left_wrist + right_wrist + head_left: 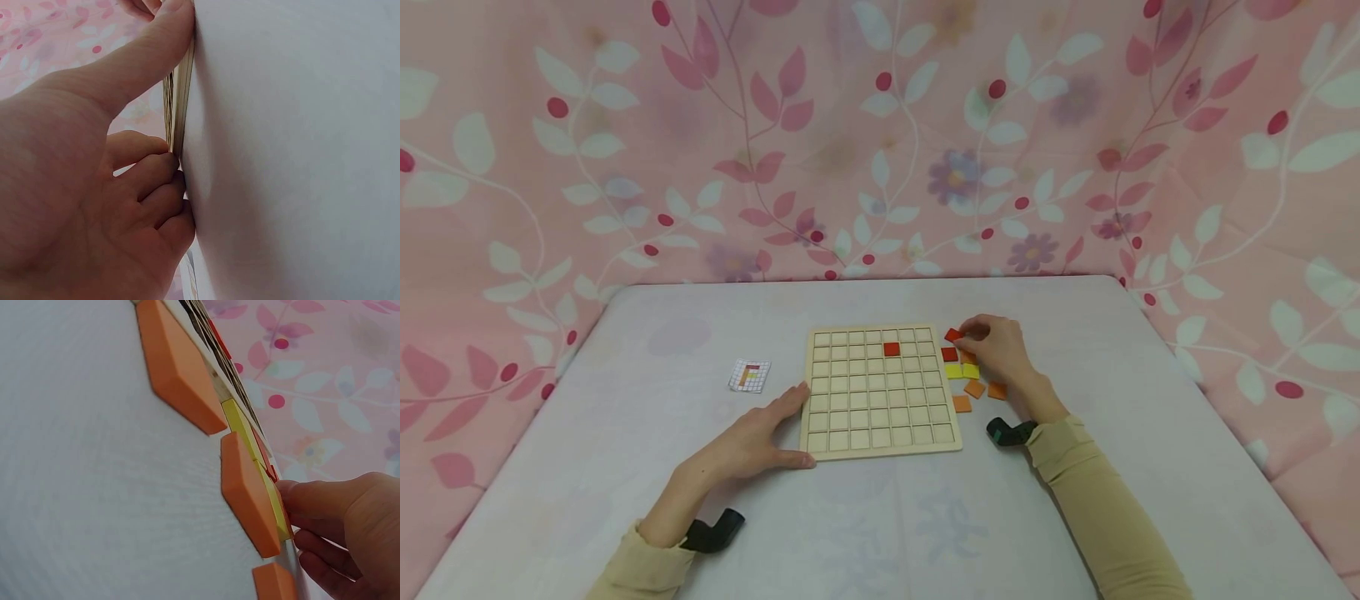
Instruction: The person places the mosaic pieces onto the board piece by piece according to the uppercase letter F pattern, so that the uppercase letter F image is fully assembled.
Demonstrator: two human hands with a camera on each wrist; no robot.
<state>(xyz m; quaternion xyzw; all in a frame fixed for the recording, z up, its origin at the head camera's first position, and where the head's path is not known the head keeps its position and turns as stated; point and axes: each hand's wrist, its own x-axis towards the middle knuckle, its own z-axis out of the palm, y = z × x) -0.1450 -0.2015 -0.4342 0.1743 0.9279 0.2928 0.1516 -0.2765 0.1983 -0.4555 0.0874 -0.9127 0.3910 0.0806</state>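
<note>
A wooden grid board (pixel 880 392) lies on the table, with one red square tile (pixel 891 349) in an upper cell. My left hand (pixel 748 442) rests against the board's left edge, fingers along the side and thumb at the near left corner. In the left wrist view the left hand (pixel 81 187) touches the board's thin edge (pixel 181 106). Past the board's right side, my right hand (pixel 1000 350) pinches a red tile (pixel 953 335) between thumb and fingers. The right wrist view shows the right hand (pixel 350 525) behind yellow tiles (pixel 247 434); the pinch itself is partly hidden.
Beside the board's right edge lie another red tile (pixel 949 354), two yellow tiles (pixel 962 371) and several orange tiles (pixel 974 389). A small pattern card (pixel 749 376) with a printed grid lies left of the board. Floral cloth (pixel 880 142) hangs behind the table.
</note>
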